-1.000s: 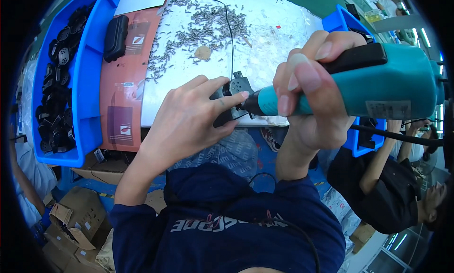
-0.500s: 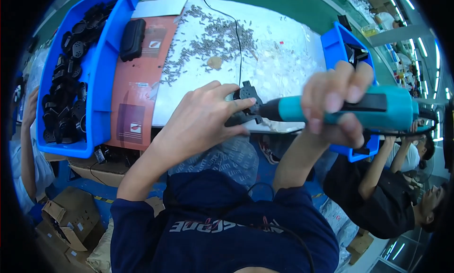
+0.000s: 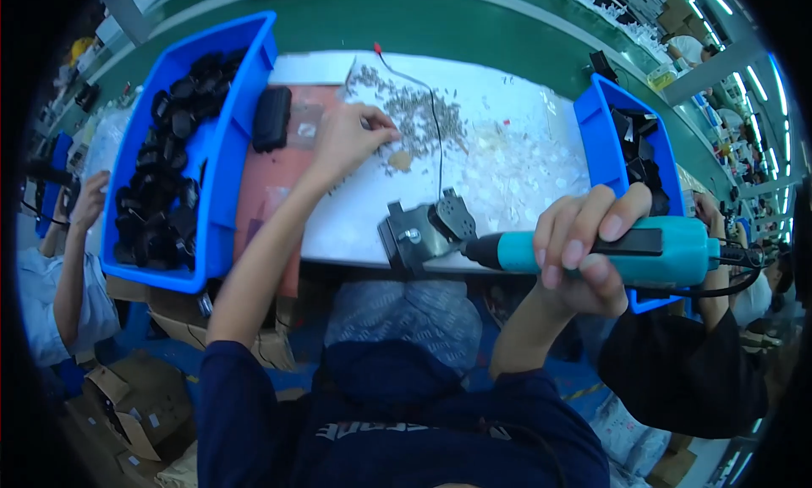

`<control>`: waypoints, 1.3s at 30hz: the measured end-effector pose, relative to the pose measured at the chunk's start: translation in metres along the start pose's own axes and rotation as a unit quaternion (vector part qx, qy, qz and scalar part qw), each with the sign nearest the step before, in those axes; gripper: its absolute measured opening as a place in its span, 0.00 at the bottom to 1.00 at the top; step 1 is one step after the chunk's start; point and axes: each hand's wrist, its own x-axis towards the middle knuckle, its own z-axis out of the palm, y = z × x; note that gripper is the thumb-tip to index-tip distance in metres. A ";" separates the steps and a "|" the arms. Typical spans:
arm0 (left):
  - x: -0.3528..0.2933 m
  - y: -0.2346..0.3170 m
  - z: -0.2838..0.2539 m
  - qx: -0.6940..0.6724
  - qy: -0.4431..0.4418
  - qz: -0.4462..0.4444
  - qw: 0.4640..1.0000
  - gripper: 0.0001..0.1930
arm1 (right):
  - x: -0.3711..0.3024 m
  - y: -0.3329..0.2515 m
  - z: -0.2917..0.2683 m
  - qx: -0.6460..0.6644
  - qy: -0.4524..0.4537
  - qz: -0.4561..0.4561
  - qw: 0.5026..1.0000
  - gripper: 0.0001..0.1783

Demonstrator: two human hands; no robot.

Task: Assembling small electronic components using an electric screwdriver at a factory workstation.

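1. Surface: white bench, scattered with small metal pieces, a tan disc and clear plastic bits. A thin black cable runs across it.
2. Left side: orange-red sheet, black case on it, then a blue bin of black parts. A second blue bin stands at right.
3. Room: green strip beyond the bench, light tubes at upper right, cardboard boxes at lower left. Co-workers sit on both sides; one's hand shows at left.
4. Writing: pale lettering across my dark shirt; repeated pale print on the plastic bag by the bench edge.
5. Black assembly: at the near edge of the bench, a perforated round part on its right.
6. Right hand: my fingers are wrapped round the teal power tool, its dark nose pointing at the assembly — contact cannot be judged.
7. Left hand: thumb and forefinger nearly meeting beside the metal pieces — I cannot tell whether they pinch one.
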 end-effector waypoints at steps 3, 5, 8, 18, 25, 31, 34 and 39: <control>0.004 -0.013 0.008 -0.070 0.066 0.036 0.995 0.10 | 0.004 0.000 0.004 -0.019 0.004 -0.011 1.000 0.16; 0.000 -0.005 0.006 -0.118 0.122 0.032 0.985 0.07 | 0.011 -0.003 0.006 -0.045 -0.001 -0.017 0.999 0.15; -0.003 0.003 0.005 -0.204 0.123 0.033 0.971 0.08 | 0.025 -0.006 0.008 -0.059 0.014 -0.048 0.997 0.15; -0.011 0.013 0.009 -0.195 0.068 0.130 0.970 0.06 | 0.064 0.044 0.012 -0.074 0.178 -0.041 0.980 0.16; -0.016 0.020 0.015 -0.379 -0.042 0.027 0.924 0.10 | 0.079 0.064 0.010 -0.109 0.214 -0.064 0.969 0.14; -0.014 0.025 0.007 -0.454 -0.048 -0.028 0.889 0.08 | 0.083 0.069 0.006 -0.098 0.189 -0.091 0.973 0.14; -0.019 0.027 0.006 -0.444 -0.037 -0.049 0.894 0.12 | 0.078 0.070 0.002 -0.102 0.189 -0.096 0.972 0.15; -0.021 0.029 0.018 -0.350 0.021 0.026 0.936 0.17 | 0.076 0.067 -0.002 -0.103 0.200 -0.106 0.969 0.14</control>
